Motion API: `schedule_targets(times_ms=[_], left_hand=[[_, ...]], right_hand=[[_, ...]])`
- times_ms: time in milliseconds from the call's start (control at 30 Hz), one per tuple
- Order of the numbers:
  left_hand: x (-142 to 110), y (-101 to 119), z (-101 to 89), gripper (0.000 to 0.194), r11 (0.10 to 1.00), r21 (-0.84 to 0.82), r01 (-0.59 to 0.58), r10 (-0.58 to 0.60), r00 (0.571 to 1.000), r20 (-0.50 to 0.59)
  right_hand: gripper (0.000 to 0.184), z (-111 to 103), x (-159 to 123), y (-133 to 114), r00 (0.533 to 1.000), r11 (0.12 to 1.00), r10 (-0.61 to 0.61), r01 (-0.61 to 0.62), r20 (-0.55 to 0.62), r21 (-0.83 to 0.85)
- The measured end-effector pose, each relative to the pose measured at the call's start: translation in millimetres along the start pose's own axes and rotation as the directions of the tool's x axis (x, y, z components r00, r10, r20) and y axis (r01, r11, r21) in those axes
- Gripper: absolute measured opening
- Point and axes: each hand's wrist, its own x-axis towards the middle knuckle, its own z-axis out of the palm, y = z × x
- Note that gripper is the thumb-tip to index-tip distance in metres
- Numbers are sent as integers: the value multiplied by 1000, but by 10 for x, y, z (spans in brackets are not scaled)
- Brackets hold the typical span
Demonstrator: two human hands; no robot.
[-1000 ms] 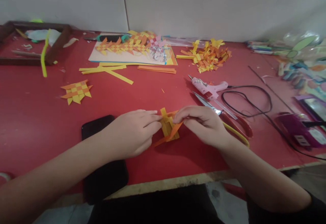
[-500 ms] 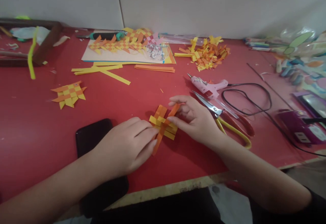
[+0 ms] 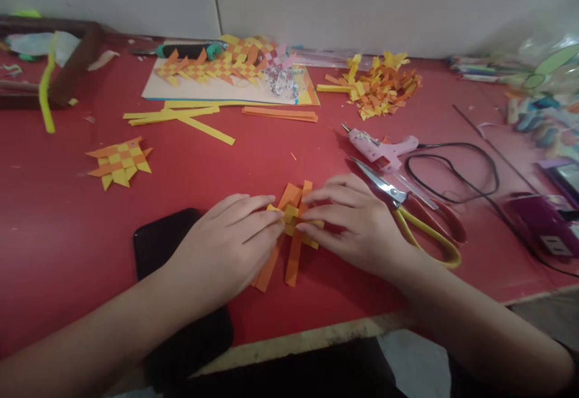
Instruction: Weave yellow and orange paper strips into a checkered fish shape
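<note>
A small weave of orange and yellow paper strips [image 3: 292, 216] lies on the red table between my hands, its loose orange ends pointing away from and toward me. My left hand [image 3: 233, 244] grips its left side, fingers together over the yellow ends. From the right, my right hand [image 3: 359, 220] holds the weave's right edge, fingertips on an orange strip that crosses the yellow ones. The fingers hide parts of both sides. A finished woven paper fish [image 3: 121, 163] in the same colours lies farther left.
A black phone [image 3: 165, 241] lies under my left forearm. Scissors [image 3: 384, 187] and a pink glue gun [image 3: 377, 148] with its cord are at right. Behind are yellow strips [image 3: 199, 126], orange strips [image 3: 280, 114], paper scraps [image 3: 384, 87] and a cutter [image 3: 190, 51].
My right hand has lowered its fingers onto the weave, and the orange strip it held slanted now lies straighter across the right side. My left hand has shifted slightly over the left side.
</note>
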Motion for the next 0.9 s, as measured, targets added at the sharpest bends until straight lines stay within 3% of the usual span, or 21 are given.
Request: schedule_targets(times_ms=[267, 500, 667, 900], left_hand=[[26, 36, -26, 22, 999, 16, 32, -31, 999, -24], [35, 25, -17, 24, 999, 36, -17, 17, 1000, -21], [17, 6, 4, 27, 998, 26, -60, 59, 998, 15], [17, -1, -15, 27, 997, 8, -71, 71, 997, 12]], right_hand=[[10, 33, -42, -14, 998, 998, -56, 56, 28, 6], [15, 103, -71, -22, 997, 994, -77, 78, 13, -73], [16, 29, -47, -7, 995, 996, -81, 83, 54, -29], [14, -47, -36, 2, 977, 984, -179, 179, 118, 11]])
